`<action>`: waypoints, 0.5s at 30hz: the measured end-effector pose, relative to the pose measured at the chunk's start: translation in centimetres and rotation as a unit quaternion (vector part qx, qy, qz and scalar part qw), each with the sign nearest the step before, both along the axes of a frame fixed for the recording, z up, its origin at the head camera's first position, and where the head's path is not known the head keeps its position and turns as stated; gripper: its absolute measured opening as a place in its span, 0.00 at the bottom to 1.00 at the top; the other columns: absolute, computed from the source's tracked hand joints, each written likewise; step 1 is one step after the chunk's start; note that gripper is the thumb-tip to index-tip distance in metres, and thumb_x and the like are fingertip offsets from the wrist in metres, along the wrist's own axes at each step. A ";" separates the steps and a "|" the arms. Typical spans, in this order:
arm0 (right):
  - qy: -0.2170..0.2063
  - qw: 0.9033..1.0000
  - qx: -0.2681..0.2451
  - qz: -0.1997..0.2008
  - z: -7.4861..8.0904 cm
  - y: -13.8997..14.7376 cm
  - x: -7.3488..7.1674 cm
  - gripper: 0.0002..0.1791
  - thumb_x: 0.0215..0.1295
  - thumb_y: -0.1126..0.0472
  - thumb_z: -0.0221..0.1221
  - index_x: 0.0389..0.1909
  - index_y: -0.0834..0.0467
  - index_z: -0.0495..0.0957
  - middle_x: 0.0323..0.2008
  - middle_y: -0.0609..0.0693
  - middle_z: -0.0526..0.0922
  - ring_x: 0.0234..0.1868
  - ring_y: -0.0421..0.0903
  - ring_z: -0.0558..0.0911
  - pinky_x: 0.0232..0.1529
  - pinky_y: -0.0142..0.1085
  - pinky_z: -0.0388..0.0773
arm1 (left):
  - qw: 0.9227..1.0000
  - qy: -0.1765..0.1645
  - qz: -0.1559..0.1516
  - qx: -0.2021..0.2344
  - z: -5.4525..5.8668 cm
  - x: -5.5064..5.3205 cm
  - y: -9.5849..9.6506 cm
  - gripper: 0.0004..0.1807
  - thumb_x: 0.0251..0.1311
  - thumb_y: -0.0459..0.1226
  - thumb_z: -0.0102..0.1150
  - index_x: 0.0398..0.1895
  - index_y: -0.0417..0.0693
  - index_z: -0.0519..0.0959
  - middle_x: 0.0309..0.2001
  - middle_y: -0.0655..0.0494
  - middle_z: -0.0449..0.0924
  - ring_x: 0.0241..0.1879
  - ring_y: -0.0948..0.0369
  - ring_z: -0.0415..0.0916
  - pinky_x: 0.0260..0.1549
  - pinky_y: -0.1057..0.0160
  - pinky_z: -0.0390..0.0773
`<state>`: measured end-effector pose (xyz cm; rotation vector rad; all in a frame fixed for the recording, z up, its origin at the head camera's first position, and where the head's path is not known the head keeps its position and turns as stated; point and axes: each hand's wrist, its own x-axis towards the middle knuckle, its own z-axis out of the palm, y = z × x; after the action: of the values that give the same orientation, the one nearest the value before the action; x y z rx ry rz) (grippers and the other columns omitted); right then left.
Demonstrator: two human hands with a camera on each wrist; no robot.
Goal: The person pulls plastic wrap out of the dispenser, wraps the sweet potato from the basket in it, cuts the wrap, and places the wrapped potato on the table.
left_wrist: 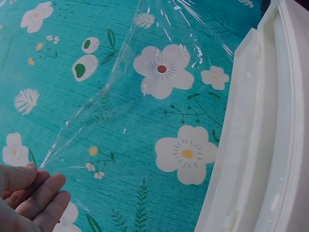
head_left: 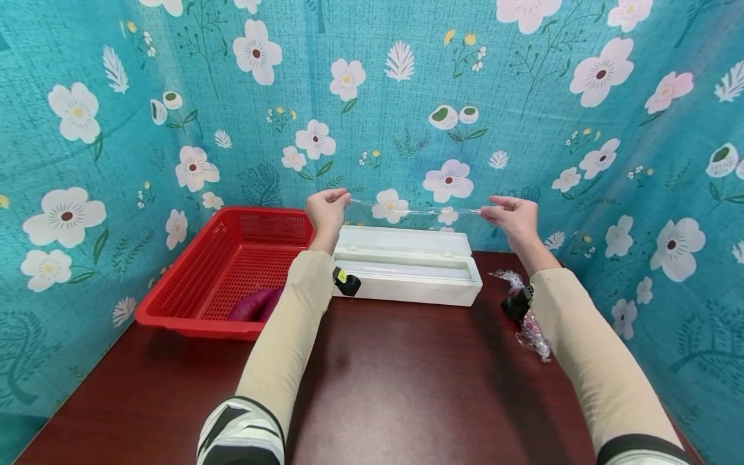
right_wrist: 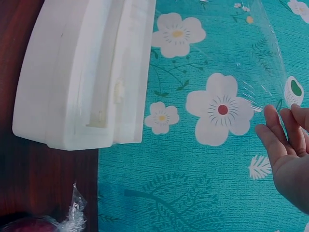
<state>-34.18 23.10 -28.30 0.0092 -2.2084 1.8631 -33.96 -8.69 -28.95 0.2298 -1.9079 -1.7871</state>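
Observation:
A sheet of clear cling film [head_left: 418, 211] stretches between both hands, raised behind and above the white cling film box [head_left: 407, 287]. My left hand [head_left: 327, 210] pinches one corner between thumb and forefinger; the left wrist view shows the film's edge [left_wrist: 77, 116] running up from those fingertips. At the other corner, my right hand [head_left: 514, 216] pinches the film, its remaining fingers loosely extended in the right wrist view. The box stands with its lid [head_left: 403, 240] raised, and a pale roll [head_left: 407, 270] lies inside.
Left of the box sits a red plastic basket [head_left: 192, 327] holding purple, elongated vegetables [head_left: 250, 305], partly hidden by my left sleeve. Beside my right forearm lies a film-wrapped purplish item [head_left: 531, 332] on the dark wooden table [head_left: 395, 381]. A flowered teal curtain [head_left: 372, 97] encloses the table's back and sides.

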 end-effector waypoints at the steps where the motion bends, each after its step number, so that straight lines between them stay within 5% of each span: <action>1: 0.002 1.000 -0.002 0.001 0.1 0.0 0.0 0.24 0.55 0.64 0.60 0.53 0.70 0.70 0.21 0.41 0.80 0.27 0.35 0.81 0.41 0.33 0.74 | 1.000 0.000 -0.001 0.002 0.1 0.1 0.0 0.08 0.52 0.32 0.61 0.36 0.40 0.83 0.32 0.49 0.82 0.30 0.63 0.80 0.31 0.67 0.76; 15: 0.019 0.999 -0.038 0.021 2.3 0.5 0.8 0.27 0.54 0.64 0.61 0.54 0.72 0.68 0.22 0.44 0.81 0.28 0.37 0.81 0.42 0.34 0.73 | 0.999 0.023 -0.020 0.044 2.3 1.0 -0.2 0.08 0.51 0.31 0.61 0.36 0.39 0.82 0.33 0.48 0.82 0.31 0.63 0.80 0.34 0.69 0.76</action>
<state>-33.35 23.56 -25.95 0.0764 -2.1259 1.9509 -32.97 -8.91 -26.61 0.1794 -1.8162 -1.8887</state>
